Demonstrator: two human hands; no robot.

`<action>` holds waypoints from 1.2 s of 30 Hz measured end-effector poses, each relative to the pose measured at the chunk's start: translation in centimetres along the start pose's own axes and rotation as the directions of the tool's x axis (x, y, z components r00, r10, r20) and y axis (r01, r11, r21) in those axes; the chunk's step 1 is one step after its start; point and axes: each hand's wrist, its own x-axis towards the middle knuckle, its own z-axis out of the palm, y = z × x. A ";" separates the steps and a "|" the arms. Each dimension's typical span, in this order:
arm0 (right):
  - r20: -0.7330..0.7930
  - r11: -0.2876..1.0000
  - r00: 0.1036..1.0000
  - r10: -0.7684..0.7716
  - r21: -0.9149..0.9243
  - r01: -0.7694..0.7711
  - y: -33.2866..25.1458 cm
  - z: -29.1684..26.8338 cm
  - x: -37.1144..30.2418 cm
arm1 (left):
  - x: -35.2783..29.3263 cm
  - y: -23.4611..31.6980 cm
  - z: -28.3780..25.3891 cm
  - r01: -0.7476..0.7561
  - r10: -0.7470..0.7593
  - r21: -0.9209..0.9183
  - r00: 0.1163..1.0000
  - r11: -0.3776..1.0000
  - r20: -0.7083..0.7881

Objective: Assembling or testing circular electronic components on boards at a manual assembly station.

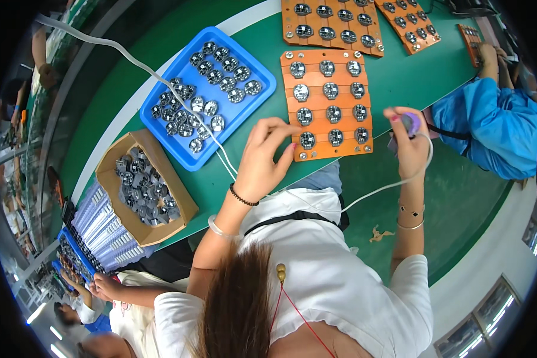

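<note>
My left hand [265,156] rests at the left edge of an orange tray [317,104], its thumb and fingers apart with nothing between them. Rows of small round circuit boards [330,90] sit in that tray. Just right of the tray, my right hand [410,143] is closed around a purple corded tool [410,123]; the fingers hide most of it, so its exact kind does not show. A white cord [388,187] loops down from it toward my lap.
Left of my left hand, a blue tray [252,111] holds many round boards. A cardboard box [185,203] of grey parts stands nearer. More orange trays [331,39] lie at the far side. Another cable [110,43] crosses the blue tray. Co-workers sit on both sides, one in blue sleeves [489,128].
</note>
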 end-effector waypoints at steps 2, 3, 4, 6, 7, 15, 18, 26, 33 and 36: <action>-0.042 0.961 0.992 0.119 0.256 -0.104 -0.1 0.0 -1.2 | 0.3 -0.1 -0.3 -0.194 0.189 0.064 0.979 0.979 0.082; -0.039 0.961 0.992 0.123 0.253 -0.109 0.0 0.3 -2.1 | 0.5 -0.2 -0.2 -0.188 0.183 0.062 0.980 0.980 0.081; 0.045 0.916 0.992 0.117 0.382 -0.125 0.0 1.2 -3.0 | 0.8 -0.2 -0.2 -0.206 0.200 0.066 0.975 0.976 0.093; 0.166 0.841 0.984 0.061 0.523 -0.140 -0.1 3.2 -4.4 | 1.2 -0.3 -0.3 -0.219 0.212 0.069 0.972 0.973 0.104; 0.202 0.828 0.979 0.023 0.545 -0.131 -0.3 4.0 -4.9 | 1.5 -0.2 -0.6 -0.269 0.254 0.122 0.959 0.955 0.124; 0.205 0.970 0.974 -0.101 0.238 0.051 0.2 6.0 -6.7 | 2.9 -1.7 -0.8 -0.382 0.364 0.089 0.916 0.920 0.170; 0.197 0.938 0.972 -0.126 0.343 0.052 0.2 6.0 -6.4 | 3.6 -1.5 -1.3 -0.406 0.393 0.016 0.894 0.914 0.217; 0.153 0.908 0.895 -0.419 0.046 0.417 0.8 6.4 -5.5 | 2.8 0.9 -1.2 -0.388 0.385 -0.035 0.892 0.921 0.236; 0.165 0.898 0.884 -0.438 0.029 0.440 0.7 6.6 -5.5 | 2.4 0.9 -1.1 -0.383 0.379 -0.022 0.901 0.923 0.210; 0.150 0.896 0.884 -0.443 0.029 0.444 0.8 6.6 -5.4 | 2.6 1.0 -1.2 -0.413 0.402 0.004 0.888 0.911 0.225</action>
